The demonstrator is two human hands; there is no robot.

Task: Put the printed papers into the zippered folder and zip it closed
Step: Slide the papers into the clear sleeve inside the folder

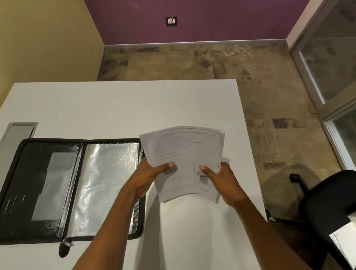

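I hold a stack of printed papers (184, 156) above the white table, just right of the folder. My left hand (151, 175) grips the stack's left edge with the thumb on top. My right hand (222, 181) grips the right edge the same way. The sheets bow slightly upward. The black zippered folder (32, 188) lies open flat on the table at the left, with clear plastic sleeves (104, 184) on its right half and a clear pocket on its left half. Its zipper pull (65, 246) hangs at the near edge.
The white table (120, 105) has a grey cable hatch (10, 142) at its left, partly under the folder. A black office chair (334, 209) stands to the right of the table. A glass partition (346, 62) stands at the far right.
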